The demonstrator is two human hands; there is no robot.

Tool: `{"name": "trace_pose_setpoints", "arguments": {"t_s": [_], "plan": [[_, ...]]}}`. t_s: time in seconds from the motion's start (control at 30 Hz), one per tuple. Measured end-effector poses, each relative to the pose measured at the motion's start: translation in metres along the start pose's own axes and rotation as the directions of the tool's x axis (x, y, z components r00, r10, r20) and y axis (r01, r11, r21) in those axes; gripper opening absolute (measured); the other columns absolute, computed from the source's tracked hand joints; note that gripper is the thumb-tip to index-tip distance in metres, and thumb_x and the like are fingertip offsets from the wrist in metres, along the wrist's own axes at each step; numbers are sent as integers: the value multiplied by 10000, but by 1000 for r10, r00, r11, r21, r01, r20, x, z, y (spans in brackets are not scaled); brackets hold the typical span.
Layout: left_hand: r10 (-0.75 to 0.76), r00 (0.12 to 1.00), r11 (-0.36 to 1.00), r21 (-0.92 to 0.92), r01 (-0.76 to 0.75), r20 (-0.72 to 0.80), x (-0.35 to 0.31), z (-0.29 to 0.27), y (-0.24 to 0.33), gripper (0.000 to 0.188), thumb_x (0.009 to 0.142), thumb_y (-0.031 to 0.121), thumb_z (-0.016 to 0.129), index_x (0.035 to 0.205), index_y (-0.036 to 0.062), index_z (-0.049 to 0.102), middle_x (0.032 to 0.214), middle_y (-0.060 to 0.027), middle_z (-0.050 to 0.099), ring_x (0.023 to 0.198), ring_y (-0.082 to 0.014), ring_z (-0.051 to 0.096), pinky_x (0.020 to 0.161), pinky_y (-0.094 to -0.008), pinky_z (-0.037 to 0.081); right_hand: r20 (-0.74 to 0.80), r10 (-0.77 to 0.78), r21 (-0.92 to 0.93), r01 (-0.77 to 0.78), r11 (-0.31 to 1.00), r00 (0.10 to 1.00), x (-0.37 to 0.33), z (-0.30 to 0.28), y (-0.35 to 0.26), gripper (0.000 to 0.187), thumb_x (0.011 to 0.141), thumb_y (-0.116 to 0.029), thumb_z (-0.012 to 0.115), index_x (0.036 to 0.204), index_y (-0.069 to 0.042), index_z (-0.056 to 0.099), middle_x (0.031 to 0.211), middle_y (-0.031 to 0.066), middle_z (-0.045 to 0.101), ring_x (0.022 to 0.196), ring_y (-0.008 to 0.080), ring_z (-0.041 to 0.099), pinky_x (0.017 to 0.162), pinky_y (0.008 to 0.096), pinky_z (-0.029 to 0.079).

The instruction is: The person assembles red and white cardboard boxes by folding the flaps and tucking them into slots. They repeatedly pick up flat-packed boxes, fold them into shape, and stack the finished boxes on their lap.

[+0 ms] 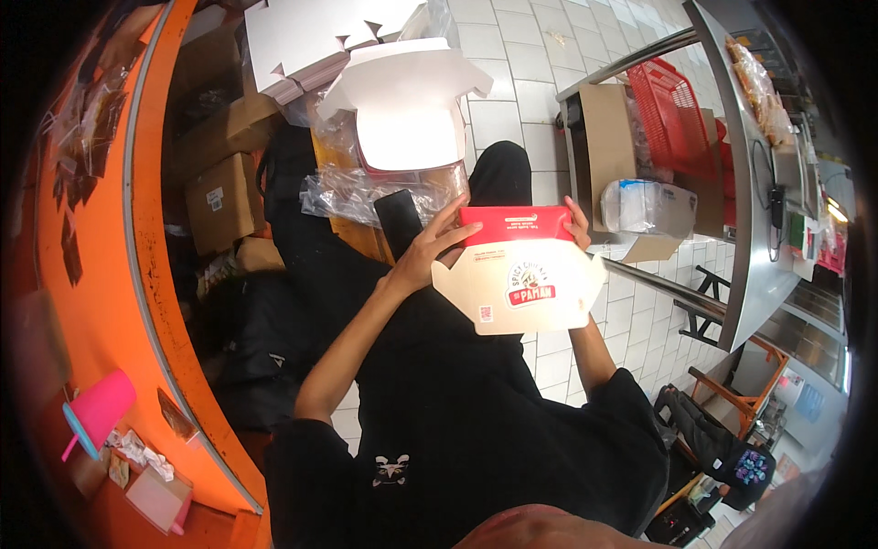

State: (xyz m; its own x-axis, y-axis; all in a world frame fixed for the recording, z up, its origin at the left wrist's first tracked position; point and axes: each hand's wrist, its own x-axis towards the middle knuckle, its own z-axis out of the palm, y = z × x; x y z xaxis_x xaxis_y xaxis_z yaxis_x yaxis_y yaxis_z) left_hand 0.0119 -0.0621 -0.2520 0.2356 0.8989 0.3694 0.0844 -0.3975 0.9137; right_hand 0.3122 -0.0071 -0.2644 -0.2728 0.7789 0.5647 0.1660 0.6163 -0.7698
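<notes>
A paper takeaway food box (540,316), cream with a red side and a round printed emblem, is held in front of my body. Its cream flap with angled tabs hangs out toward me. My left hand (437,245) grips its left end, with fingers along the red side. At the other end my right hand (578,227) holds the red side's corner; part of this hand is behind the box. Just beyond, an unfolded white box (412,128) lies on clear plastic wrap (338,194). A dark phone (397,216) rests beside my left hand.
Flat white box blanks (297,41) are stacked at the far left. An orange counter (151,302) bears a pink cup (101,407). To the right stands a metal table (732,229), with a red basket (668,114) and a cardboard box (608,137) beneath.
</notes>
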Motion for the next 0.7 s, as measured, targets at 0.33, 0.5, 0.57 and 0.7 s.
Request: {"name": "trace_pose_setpoints", "arguments": {"t_s": [0.33,0.5,0.57,0.7], "plan": [[134,956,949,244,-199,260,7,-38,-8,487,849,29,723,1322,120,650,1521,-214,485,1304,-389,578,1060,-428,526,366,-102,-320,228,919,925,16,-26,-6,494,840,-136,813,1292,-115,615,1433,218,498,1231,385,585,1024,447,504],[89,967,977,169,-132,240,16,-36,-6,441,873,81,710,1310,88,653,1543,-207,461,1309,-386,575,1066,-428,519,259,-26,-224,86,971,965,19,-18,-7,435,832,-82,808,1236,-106,648,1458,213,472,1256,384,561,1046,434,489],[60,975,987,131,-90,214,15,-34,-9,432,881,88,708,1310,85,652,1552,-215,447,1306,-388,577,1060,-431,521,149,-20,-155,44,987,989,18,-7,-5,401,838,-87,804,1209,-106,655,1472,215,457,1278,380,543,1058,433,480],[35,984,992,110,-55,174,10,-36,-25,448,895,113,711,1331,73,618,1554,-242,436,1282,-397,595,1048,-435,516,131,45,-167,-23,986,990,-1,3,24,395,850,-168,810,1204,-117,641,1479,225,446,1307,388,515,1095,447,439]]}}
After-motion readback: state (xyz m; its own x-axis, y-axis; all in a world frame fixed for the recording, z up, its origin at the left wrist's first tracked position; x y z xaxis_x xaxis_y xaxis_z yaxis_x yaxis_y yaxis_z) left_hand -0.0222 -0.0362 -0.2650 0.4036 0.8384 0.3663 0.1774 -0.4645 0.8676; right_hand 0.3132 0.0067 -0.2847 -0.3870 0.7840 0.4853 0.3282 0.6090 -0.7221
